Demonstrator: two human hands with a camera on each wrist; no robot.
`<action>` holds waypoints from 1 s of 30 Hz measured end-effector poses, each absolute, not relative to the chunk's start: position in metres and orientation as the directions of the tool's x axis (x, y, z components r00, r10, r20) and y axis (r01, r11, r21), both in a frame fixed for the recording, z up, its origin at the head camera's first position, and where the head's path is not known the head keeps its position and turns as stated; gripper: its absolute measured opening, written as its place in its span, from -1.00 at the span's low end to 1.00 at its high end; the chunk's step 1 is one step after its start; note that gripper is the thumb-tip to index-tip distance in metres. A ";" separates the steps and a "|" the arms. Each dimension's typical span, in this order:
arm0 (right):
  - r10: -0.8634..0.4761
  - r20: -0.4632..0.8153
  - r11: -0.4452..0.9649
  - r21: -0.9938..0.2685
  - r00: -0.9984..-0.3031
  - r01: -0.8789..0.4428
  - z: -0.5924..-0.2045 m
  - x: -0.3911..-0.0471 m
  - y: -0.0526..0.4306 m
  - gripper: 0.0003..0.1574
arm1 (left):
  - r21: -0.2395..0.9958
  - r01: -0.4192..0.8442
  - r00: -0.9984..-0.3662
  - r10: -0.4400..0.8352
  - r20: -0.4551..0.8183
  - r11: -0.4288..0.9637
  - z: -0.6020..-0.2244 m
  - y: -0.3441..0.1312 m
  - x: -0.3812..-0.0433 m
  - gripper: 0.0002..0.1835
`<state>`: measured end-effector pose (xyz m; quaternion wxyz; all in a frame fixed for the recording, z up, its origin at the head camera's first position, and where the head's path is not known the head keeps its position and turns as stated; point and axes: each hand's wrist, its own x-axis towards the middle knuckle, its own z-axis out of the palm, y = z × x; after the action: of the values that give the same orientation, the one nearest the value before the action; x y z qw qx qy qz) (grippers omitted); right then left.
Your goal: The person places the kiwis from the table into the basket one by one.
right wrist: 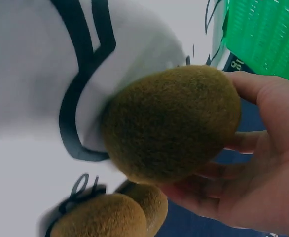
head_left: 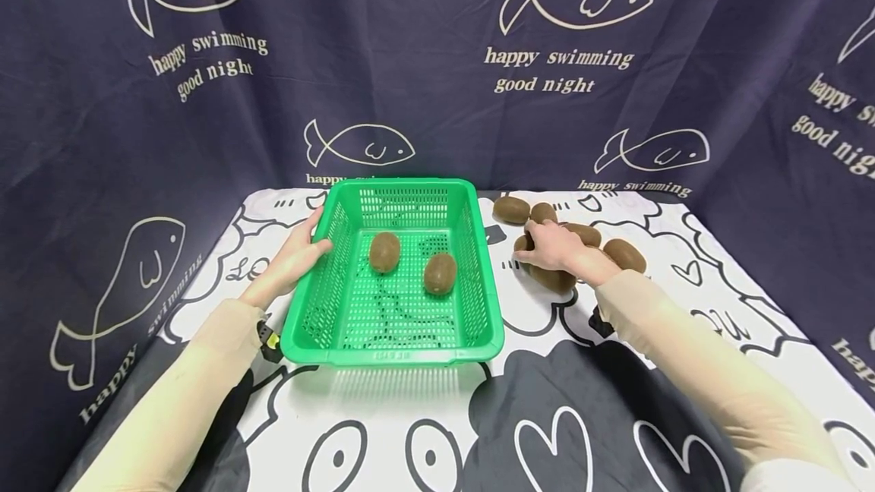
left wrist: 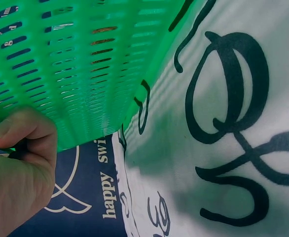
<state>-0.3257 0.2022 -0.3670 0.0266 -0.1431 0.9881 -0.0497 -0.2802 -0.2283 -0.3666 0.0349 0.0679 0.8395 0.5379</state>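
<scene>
My left hand (head_left: 294,255) grips the left side of a green plastic basket (head_left: 393,357), its thumb over the rim. In the left wrist view the curled fingers (left wrist: 28,129) lie against the slotted wall. Two brown kiwis, one (head_left: 384,252) left and one (head_left: 440,273) right, lie inside the basket. To the right of it, my right hand (head_left: 555,247) reaches down among several kiwis, with thumb and fingers around a kiwi (head_left: 522,246). A large kiwi (right wrist: 171,123) fills the middle of the right wrist view and hides part of the fingers.
More kiwis lie around the right hand: one (head_left: 511,209) at the back, another (head_left: 624,255) to its right. A patterned black and white cloth (head_left: 383,416) covers the table. Behind it hangs a dark blue curtain (head_left: 437,59) with fish drawings.
</scene>
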 end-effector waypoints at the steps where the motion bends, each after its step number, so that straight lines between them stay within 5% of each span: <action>1: -0.281 -0.047 0.955 -0.109 -0.959 -0.275 -0.368 -0.326 0.201 -0.31 | 0.908 0.076 -0.988 0.151 0.014 0.412 -0.367 -0.228 -0.280 -0.10; 12: -0.272 -0.055 0.954 -0.148 -0.961 -0.261 -0.381 -0.328 0.197 -0.15 | 0.905 0.083 -0.989 0.146 0.023 0.417 -0.368 -0.228 -0.282 -0.10; 30: -0.270 0.009 0.938 -0.224 -0.963 -0.265 -0.384 -0.326 0.201 -0.22 | 0.908 0.082 -0.990 0.140 0.027 0.411 -0.368 -0.228 -0.280 -0.10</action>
<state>-0.3258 0.2014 -0.3836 0.0110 -0.1357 0.9843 -0.1122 -0.2804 -0.2282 -0.3683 0.0267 0.0663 0.8394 0.5388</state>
